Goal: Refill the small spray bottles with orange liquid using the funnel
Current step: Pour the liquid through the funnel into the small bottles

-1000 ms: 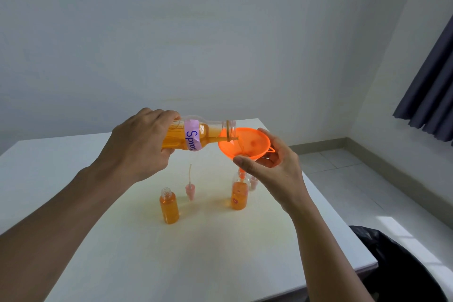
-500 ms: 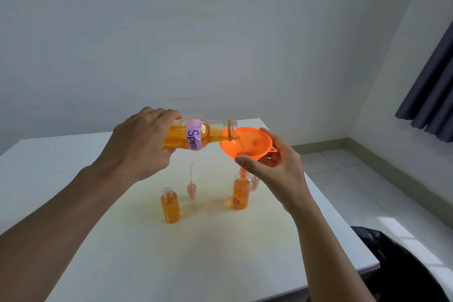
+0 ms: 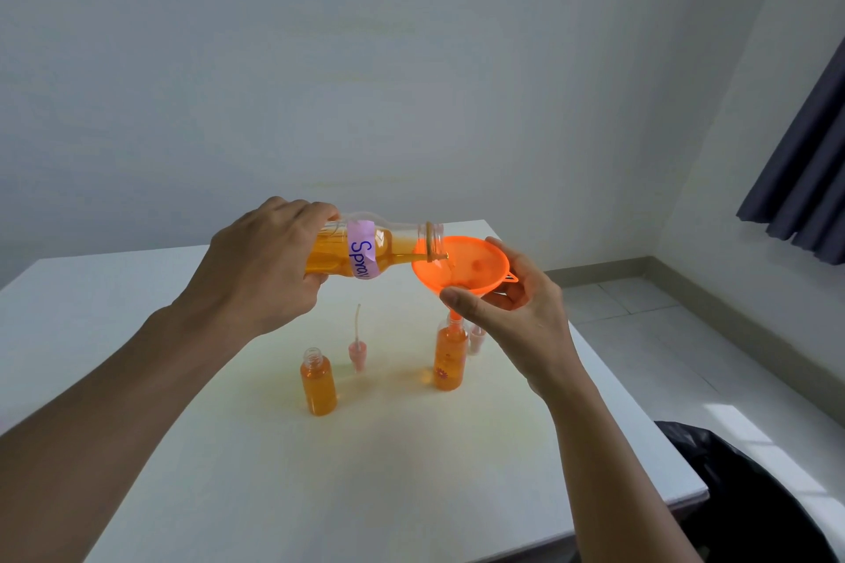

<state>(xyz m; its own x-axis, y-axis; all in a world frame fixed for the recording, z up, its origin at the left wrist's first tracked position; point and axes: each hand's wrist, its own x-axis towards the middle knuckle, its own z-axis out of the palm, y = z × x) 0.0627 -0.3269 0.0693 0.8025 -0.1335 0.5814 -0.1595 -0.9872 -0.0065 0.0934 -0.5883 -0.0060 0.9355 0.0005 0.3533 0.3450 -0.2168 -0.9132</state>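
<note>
Over the table (image 3: 411, 494), well inside its edges: gripping one tilted big bottle (image 3: 388, 249) in the curled left hand (image 3: 260, 270), pouring into one funnel (image 3: 471, 265) pinched in the right hand (image 3: 516, 311), filling the right of two small bottles (image 3: 450, 363), beside two spray caps (image 3: 357, 354).

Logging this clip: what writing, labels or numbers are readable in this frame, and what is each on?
"Spray": handwritten in blue on the purple label around the big bottle, which the left hand tilts over the funnel; the last letter curves partly out of view.
Small bottle under the funnel: a flower sticker only, no letters.
No other text visible.
</note>
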